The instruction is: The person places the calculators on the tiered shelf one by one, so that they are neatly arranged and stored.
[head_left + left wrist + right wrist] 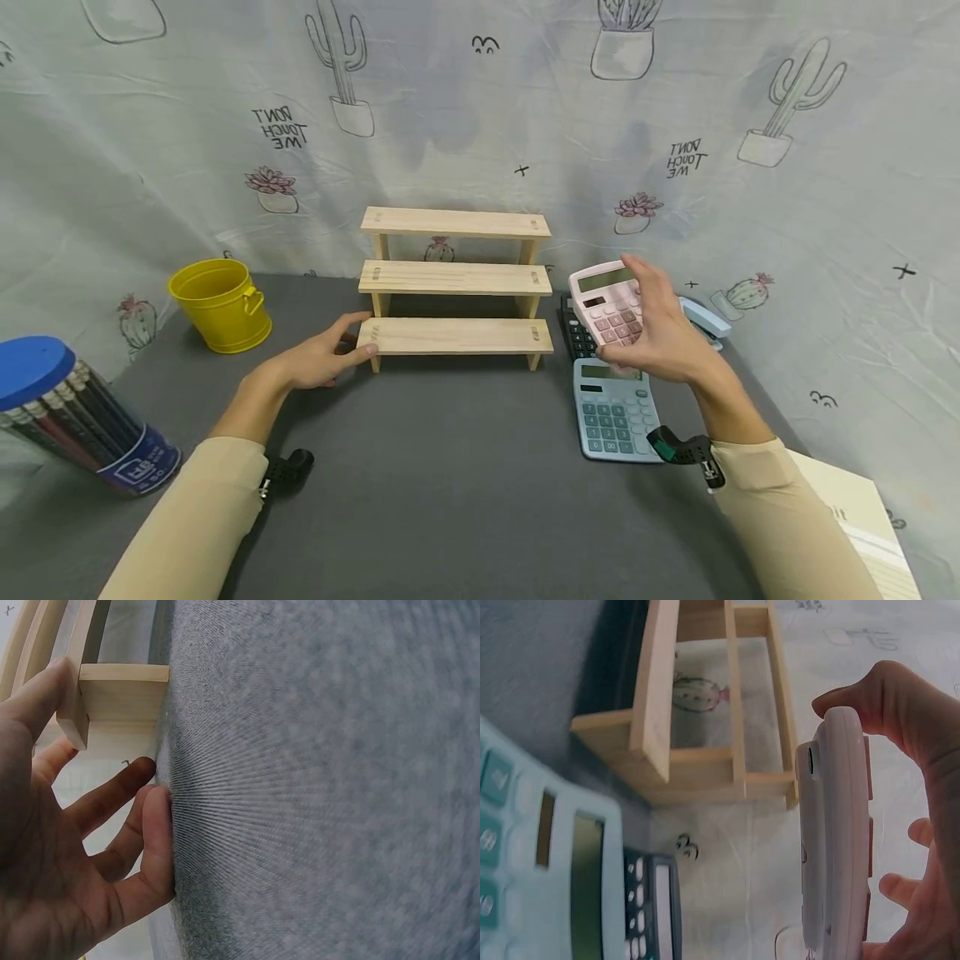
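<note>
A three-tier wooden step shelf [455, 283] stands at the back of the grey table [450, 483]. My left hand [326, 354] rests against the left end of its lowest board [112, 694], fingers [112, 791] stretched out, thumb on the board's edge. My right hand [660, 329] holds a pink calculator [607, 304] lifted off the table, right of the shelf; in the right wrist view the pink calculator [836, 832] is seen edge-on with fingers curled round it. Below it lie a blue calculator [615, 408] and a black calculator [576, 333].
A yellow metal bucket [221, 304] stands at the back left. A tub of pencils with a blue lid [67, 417] sits at the near left. A pale blue stapler [705, 321] lies behind my right hand. A white booklet [862, 525] lies at the near right. A cactus-print cloth [480, 125] hangs behind.
</note>
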The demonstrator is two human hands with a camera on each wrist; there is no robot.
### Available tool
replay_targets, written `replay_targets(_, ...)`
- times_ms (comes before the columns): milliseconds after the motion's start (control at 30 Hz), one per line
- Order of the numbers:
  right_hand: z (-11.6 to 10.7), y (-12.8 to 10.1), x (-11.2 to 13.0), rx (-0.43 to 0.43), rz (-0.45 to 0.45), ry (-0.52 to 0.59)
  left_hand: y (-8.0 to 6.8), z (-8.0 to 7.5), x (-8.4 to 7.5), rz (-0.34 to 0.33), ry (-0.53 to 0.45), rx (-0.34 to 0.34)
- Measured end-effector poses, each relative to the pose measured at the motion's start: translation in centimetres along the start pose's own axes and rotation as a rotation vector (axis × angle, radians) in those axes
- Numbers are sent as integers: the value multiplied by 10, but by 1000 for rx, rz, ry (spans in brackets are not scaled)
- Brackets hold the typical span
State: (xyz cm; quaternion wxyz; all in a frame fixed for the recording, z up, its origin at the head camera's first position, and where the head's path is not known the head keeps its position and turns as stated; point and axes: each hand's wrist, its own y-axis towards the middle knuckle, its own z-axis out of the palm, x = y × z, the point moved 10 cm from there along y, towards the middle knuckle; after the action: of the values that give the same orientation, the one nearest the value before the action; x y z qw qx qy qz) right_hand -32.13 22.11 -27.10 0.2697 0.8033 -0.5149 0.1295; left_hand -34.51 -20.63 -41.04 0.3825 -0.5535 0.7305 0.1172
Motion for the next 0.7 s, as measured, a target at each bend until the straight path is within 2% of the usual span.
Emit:
replay_targets(333, 13, 33, 28, -7, -56, 10, 1, 2, 1, 6, -7, -6)
replay_targets(700, 23, 71, 61, -16, -65, 2, 0, 0, 2, 6, 10, -9)
